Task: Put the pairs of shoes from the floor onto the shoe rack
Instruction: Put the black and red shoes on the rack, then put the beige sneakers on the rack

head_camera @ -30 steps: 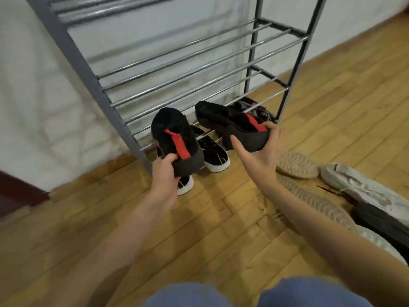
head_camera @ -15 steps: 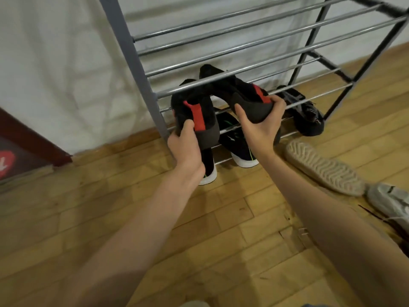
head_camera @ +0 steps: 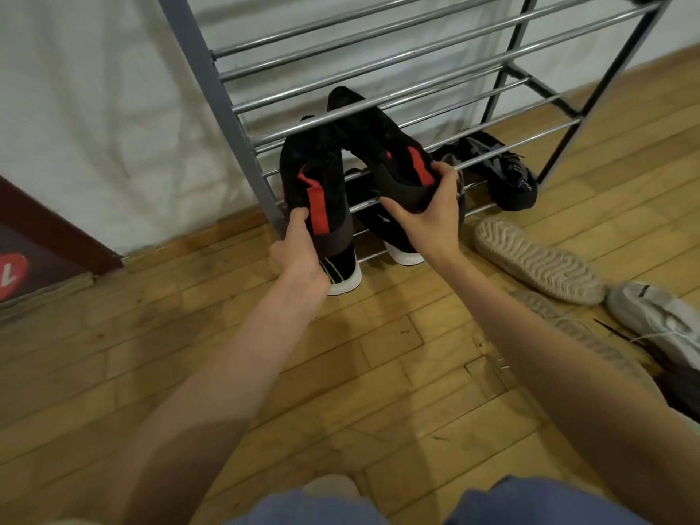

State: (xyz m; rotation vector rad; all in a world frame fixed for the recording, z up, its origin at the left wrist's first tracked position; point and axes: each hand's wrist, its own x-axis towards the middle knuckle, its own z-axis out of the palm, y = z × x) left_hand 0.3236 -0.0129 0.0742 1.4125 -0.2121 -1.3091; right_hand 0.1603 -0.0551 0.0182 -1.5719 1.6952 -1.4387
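- The left hand grips the heel of one black shoe.
- The right hand grips the other black shoe.
- Both toes point into the shoe rack, between its bars.

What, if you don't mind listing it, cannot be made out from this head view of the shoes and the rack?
- Toes of the two black shoes with red stripes: hidden behind the shoe rack bars.
- Left hand grip: the fingers are behind the heel.
- Black-and-white sneakers on the lowest tier: mostly covered by the held pair and the right hand.
- Rack top: cut off by the upper edge.
- Grey shoe: cut by the right edge.
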